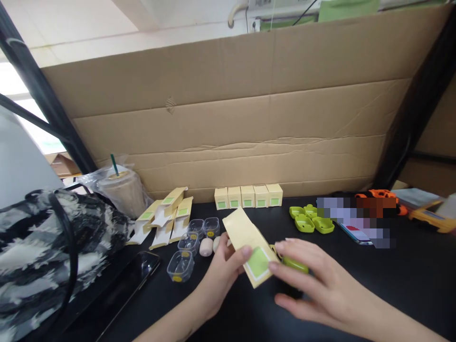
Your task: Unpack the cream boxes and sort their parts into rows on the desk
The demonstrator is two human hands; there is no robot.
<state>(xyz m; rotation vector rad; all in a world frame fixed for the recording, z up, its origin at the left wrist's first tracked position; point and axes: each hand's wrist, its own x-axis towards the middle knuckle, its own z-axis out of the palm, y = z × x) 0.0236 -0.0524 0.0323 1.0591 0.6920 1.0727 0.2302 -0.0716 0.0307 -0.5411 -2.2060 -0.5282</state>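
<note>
Bagged cup [124, 192] with green straw, contents veiled by plastic. Flap-opened cream cartons [181, 216] heaped alongside. Clear yellow-stickered tubs [181, 268] grouped near pale rounded pieces [205, 247]. Left hand [223, 266]: thumb and fingers clamped on elongated carton [245, 237], cream, white-bordered green label, held tilted before row of five boxes [248, 197]. Right hand [317, 275]: thumb and fingers apart; whether green object [296, 265] is gripped cannot be told. Lime-green trays [305, 229] clustered beyond.
</note>
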